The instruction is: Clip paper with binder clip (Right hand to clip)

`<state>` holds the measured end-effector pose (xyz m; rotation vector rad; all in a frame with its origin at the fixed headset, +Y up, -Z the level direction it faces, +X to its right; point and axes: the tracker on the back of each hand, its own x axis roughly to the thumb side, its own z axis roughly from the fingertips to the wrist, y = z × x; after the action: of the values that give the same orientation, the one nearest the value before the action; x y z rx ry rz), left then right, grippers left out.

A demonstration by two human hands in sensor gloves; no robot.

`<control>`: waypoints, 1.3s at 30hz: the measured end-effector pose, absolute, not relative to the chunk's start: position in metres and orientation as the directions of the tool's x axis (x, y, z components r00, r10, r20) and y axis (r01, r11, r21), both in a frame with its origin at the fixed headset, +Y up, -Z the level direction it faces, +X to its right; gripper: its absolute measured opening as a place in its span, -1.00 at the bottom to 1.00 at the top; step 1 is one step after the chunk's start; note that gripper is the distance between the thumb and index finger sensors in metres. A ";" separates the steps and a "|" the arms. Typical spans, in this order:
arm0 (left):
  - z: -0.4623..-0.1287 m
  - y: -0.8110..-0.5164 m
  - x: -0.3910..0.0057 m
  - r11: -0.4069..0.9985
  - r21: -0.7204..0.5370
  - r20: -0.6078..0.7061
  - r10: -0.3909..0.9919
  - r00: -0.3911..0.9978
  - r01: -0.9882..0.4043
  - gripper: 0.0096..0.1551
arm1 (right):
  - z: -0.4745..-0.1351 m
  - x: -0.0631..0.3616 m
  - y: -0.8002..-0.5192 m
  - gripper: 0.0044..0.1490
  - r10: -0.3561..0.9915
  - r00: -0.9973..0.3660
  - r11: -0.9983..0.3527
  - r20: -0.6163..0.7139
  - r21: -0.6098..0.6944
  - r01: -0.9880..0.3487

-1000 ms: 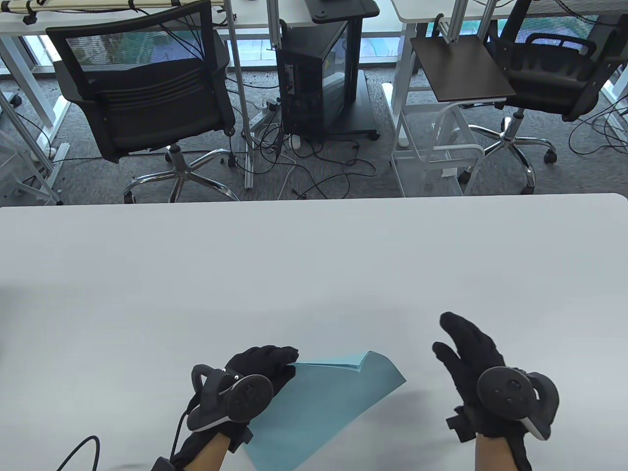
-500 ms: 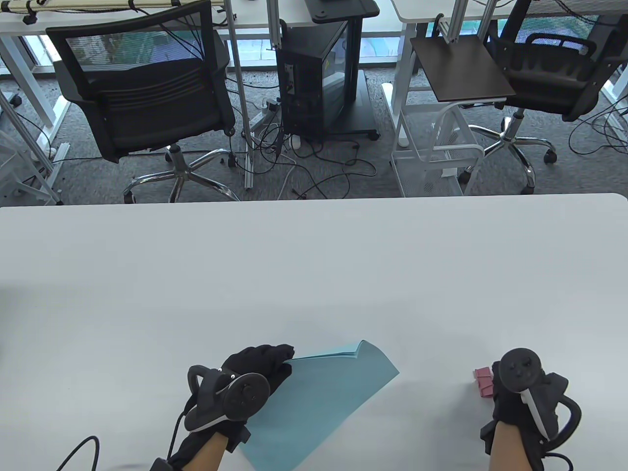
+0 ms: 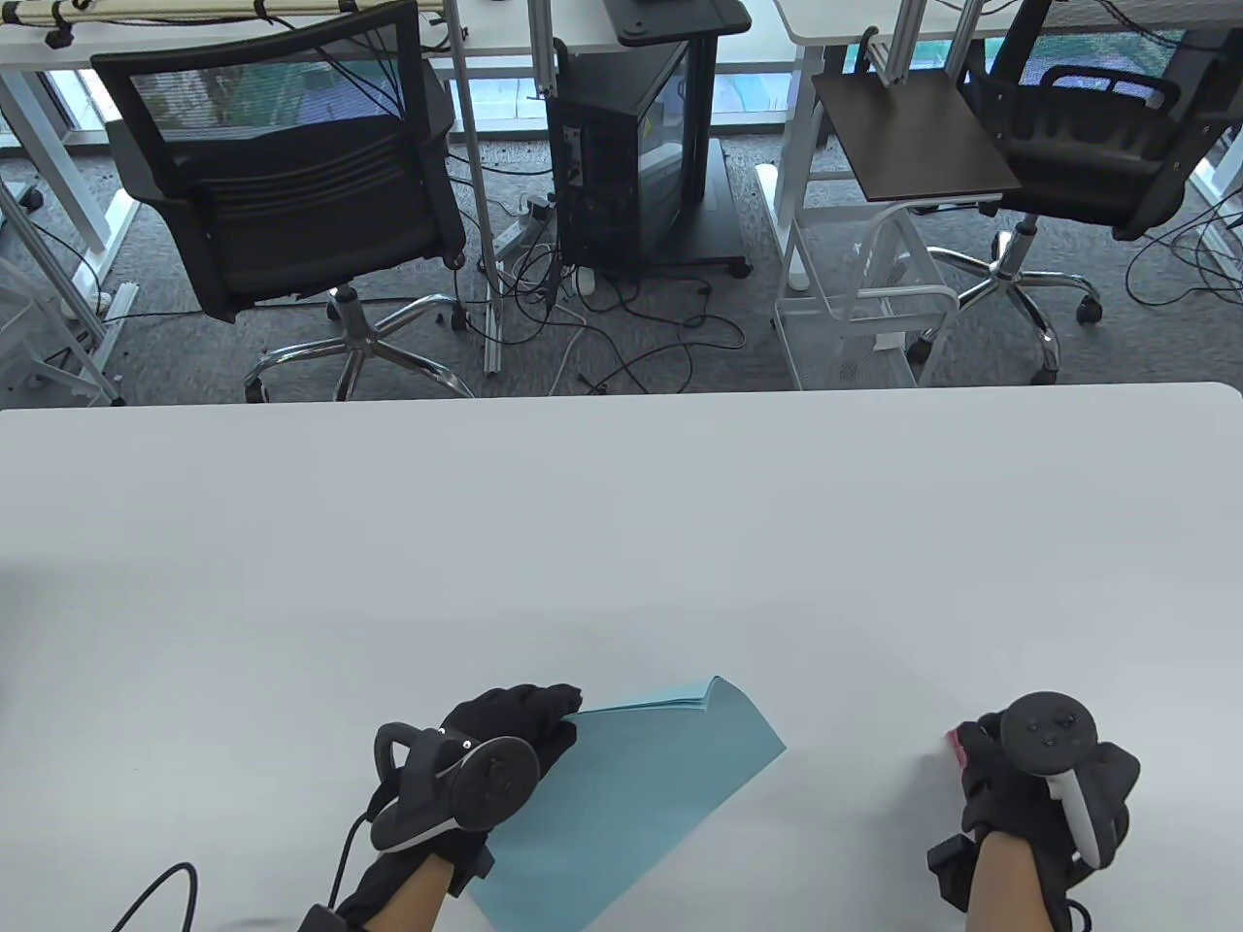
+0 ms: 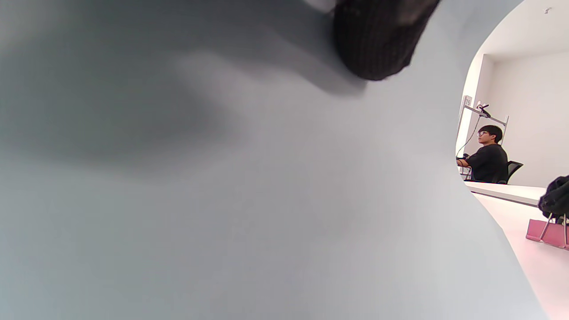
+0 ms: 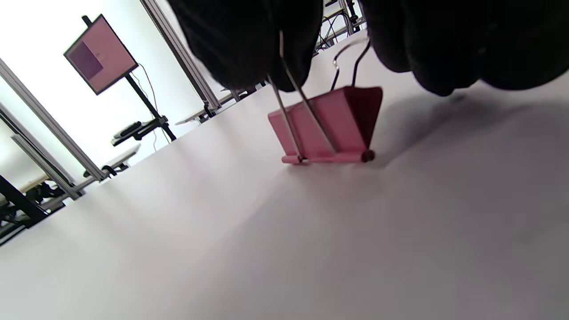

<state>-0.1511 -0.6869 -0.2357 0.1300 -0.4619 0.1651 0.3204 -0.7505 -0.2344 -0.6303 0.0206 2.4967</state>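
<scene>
Progress is early: the pink metal binder clip (image 5: 326, 129) stands on the white tabletop (image 3: 621, 544) at about four o'clock in the table view, mouth edge down on the surface, apart from the sheets it is meant to bite. The right hand (image 3: 1044, 786) is curled over it there, and the right wrist view shows one gloved fingertip (image 5: 249, 40) touching a silver wire handle while another finger sits close on the far side; the clip's mouth looks shut, so I judge the hand has a light pinch on the handles and has not yet squeezed them. The thin stack of light blue paper sheets (image 3: 631, 786) lies near six o'clock, well apart from the clip, with its far corner lifted and curling off the tabletop. The left hand (image 3: 486, 757) grips the stack at its left edge, fingers wrapped over the corner at about eleven o'clock of the sheets; in the left wrist view the paper fills nearly the whole frame, with one dark fingertip (image 4: 378, 40) at twelve o'clock and the clip small at three o'clock. Done so far, as I read it: paper gathered and steadied, clip reached. Left to do: lift the clip, press the handles to open its mouth, carry it toward nine o'clock, slide it over an edge of the stack, and let go.
</scene>
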 end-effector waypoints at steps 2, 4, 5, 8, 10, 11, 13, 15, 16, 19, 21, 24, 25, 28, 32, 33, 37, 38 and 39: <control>-0.236 -0.687 -0.151 0.979 0.086 0.451 0.128 0.883 -0.186 -0.57 | -0.235 0.318 -0.745 -0.61 0.585 -0.720 -0.807 -0.374 -0.172 -0.565; -0.236 -0.688 -0.151 0.979 0.085 0.450 0.129 0.884 -0.186 -0.57 | -0.236 0.314 -0.739 -0.61 0.640 -0.711 -0.769 -0.293 -0.226 -0.598; -0.236 -0.688 -0.151 0.979 0.085 0.450 0.129 0.884 -0.187 -0.57 | -0.236 0.312 -0.736 -0.59 0.661 -0.705 -0.750 -0.256 -0.239 -0.616; -0.237 -0.688 -0.151 0.980 0.083 0.449 0.128 0.885 -0.183 -0.57 | -0.235 0.301 -0.724 -0.30 0.700 -0.700 -0.701 -0.140 -0.326 -0.635; -0.237 -0.689 -0.151 0.980 0.083 0.450 0.124 0.885 -0.179 -0.57 | -0.235 0.297 -0.718 -0.06 0.699 -0.708 -0.696 -0.099 -0.320 -0.643; -0.237 -0.689 -0.151 0.981 0.083 0.449 0.120 0.886 -0.175 -0.57 | -0.235 0.291 -0.712 0.13 0.709 -0.704 -0.685 -0.038 -0.273 -0.676; -0.237 -0.689 -0.150 0.982 0.080 0.449 0.120 0.886 -0.174 -0.57 | -0.235 0.284 -0.707 0.15 0.720 -0.694 -0.667 0.009 -0.270 -0.695; -0.237 -0.689 -0.150 0.982 0.079 0.450 0.118 0.885 -0.171 -0.57 | -0.235 0.278 -0.703 0.10 0.717 -0.696 -0.666 0.034 -0.259 -0.699; -0.237 -0.689 -0.150 0.983 0.079 0.450 0.115 0.886 -0.168 -0.57 | -0.235 0.272 -0.700 0.07 0.707 -0.705 -0.675 0.054 -0.243 -0.696; -0.237 -0.690 -0.149 0.984 0.080 0.450 0.109 0.886 -0.162 -0.57 | -0.237 0.260 -0.696 0.01 0.680 -0.728 -0.706 0.082 -0.192 -0.681; -0.237 -0.690 -0.148 0.984 0.079 0.451 0.108 0.886 -0.160 -0.57 | -0.238 0.251 -0.693 -0.01 0.654 -0.751 -0.735 0.091 -0.161 -0.659; -0.236 -0.691 -0.148 0.985 0.078 0.451 0.103 0.886 -0.155 -0.57 | -0.241 0.238 -0.693 -0.04 0.619 -0.778 -0.775 0.106 -0.081 -0.627; -0.236 -0.691 -0.148 0.985 0.078 0.451 0.102 0.887 -0.153 -0.57 | -0.242 0.233 -0.693 -0.04 0.604 -0.789 -0.791 0.108 -0.040 -0.611; -0.237 -0.691 -0.147 0.986 0.078 0.451 0.098 0.887 -0.148 -0.57 | -0.244 0.219 -0.695 -0.05 0.554 -0.823 -0.828 0.124 -0.019 -0.560; -0.237 -0.692 -0.147 0.986 0.078 0.449 0.097 0.888 -0.147 -0.57 | -0.241 0.204 -0.688 -0.10 0.522 -0.835 -0.834 0.174 -0.103 -0.542; -0.237 -0.692 -0.147 0.986 0.077 0.449 0.098 0.888 -0.148 -0.57 | -0.240 0.200 -0.685 -0.11 0.509 -0.840 -0.833 0.188 -0.137 -0.536; -0.237 -0.692 -0.147 0.986 0.077 0.449 0.098 0.888 -0.148 -0.57 | -0.228 0.180 -0.672 -0.15 0.442 -0.856 -0.819 0.268 -0.270 -0.507; -0.237 -0.692 -0.147 0.986 0.077 0.450 0.097 0.888 -0.147 -0.57 | -0.225 0.173 -0.669 -0.16 0.424 -0.852 -0.808 0.306 -0.297 -0.509; -0.237 -0.692 -0.147 0.986 0.077 0.450 0.097 0.888 -0.146 -0.57 | -0.223 0.170 -0.668 -0.18 0.417 -0.851 -0.804 0.319 -0.307 -0.509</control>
<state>-0.1466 -0.6923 -0.2368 0.1103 -0.4617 0.1266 0.1695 -0.6684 -0.2235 0.3240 -0.5287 2.5711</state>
